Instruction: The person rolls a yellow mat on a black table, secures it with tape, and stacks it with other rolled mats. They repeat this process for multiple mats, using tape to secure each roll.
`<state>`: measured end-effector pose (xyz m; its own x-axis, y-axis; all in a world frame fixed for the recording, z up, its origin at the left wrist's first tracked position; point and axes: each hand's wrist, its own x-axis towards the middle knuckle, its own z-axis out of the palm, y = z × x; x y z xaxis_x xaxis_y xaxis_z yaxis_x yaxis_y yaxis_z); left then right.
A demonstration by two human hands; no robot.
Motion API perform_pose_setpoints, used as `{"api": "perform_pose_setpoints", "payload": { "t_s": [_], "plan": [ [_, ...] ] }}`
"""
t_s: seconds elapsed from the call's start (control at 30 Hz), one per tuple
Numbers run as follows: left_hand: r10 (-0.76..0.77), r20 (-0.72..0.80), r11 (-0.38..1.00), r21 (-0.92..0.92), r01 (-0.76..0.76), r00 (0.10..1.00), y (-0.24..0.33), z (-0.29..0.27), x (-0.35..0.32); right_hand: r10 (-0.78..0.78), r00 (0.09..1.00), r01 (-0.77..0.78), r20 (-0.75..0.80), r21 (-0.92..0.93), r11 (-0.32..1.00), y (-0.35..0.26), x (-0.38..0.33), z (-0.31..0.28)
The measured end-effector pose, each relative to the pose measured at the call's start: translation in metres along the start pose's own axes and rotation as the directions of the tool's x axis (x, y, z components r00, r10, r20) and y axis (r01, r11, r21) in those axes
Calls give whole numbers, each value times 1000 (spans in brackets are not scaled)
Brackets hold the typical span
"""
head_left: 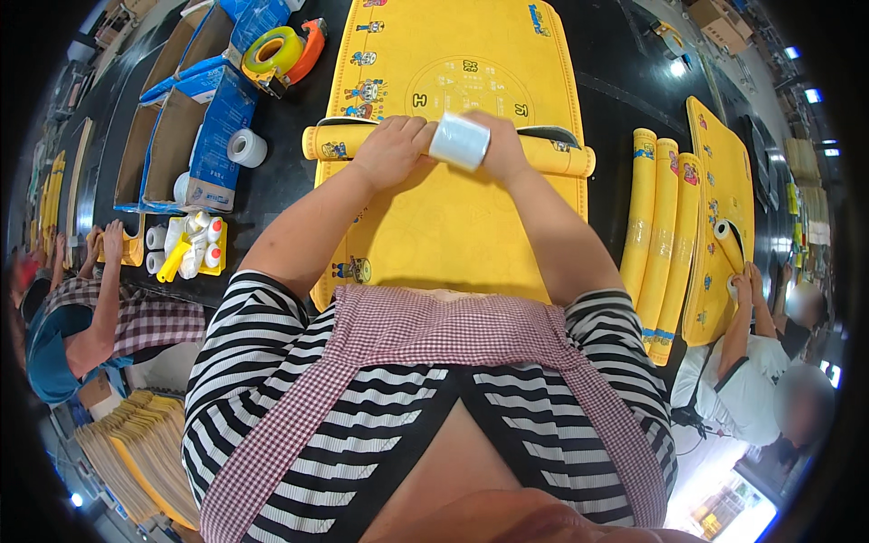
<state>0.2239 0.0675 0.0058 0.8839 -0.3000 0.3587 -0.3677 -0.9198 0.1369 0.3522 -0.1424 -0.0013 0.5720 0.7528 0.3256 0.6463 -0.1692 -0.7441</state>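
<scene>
A yellow printed mat is rolled into a tube [330, 143] that lies crosswise over flat yellow mats [444, 231] in front of me. My left hand [396, 149] presses on the tube left of its middle, fingers curled over it. In my right hand [500, 147] is a roll of clear stretch film [460, 142], held just above the tube; that hand is slightly blurred and its fingers are partly hidden behind the roll. Dark edges of the mat's underside show behind the tube at both sides.
At left are blue cardboard boxes [217, 122], a tape dispenser [282, 56], a white film roll [246, 147] and a yellow tray of small rolls [214, 249]. Several rolled mats [661, 235] lie at right. Co-workers handle mats on both sides, one at left [100, 299].
</scene>
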Motion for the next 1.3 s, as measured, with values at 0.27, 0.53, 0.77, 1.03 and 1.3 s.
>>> {"api": "perform_pose_setpoints", "payload": {
  "t_s": [0.27, 0.53, 0.77, 1.03, 1.3],
  "plan": [
    [-114, 523, 893, -319, 318, 845, 103, -46, -68, -179, 978, 190, 107, -110, 976, -102, -161, 10],
    [-278, 109, 960, -3, 280, 954, 40, -32, -17, -47, 998, 50, -36, 91, 995, -62, -109, 21],
    [-153, -141, 988, -2, 154, 978, 93, -13, -40, 85, 994, -76, -71, 118, 990, -10, -1, -4],
    [-216, -38, 975, -65, 214, 976, 9, 3, 23, -118, 991, 114, -67, -51, 992, -23, -10, 2],
    [-205, 60, 973, -96, 210, 977, 39, -6, -1, -289, 957, 279, -25, -195, 940, -46, -80, 15]
  ]
}}
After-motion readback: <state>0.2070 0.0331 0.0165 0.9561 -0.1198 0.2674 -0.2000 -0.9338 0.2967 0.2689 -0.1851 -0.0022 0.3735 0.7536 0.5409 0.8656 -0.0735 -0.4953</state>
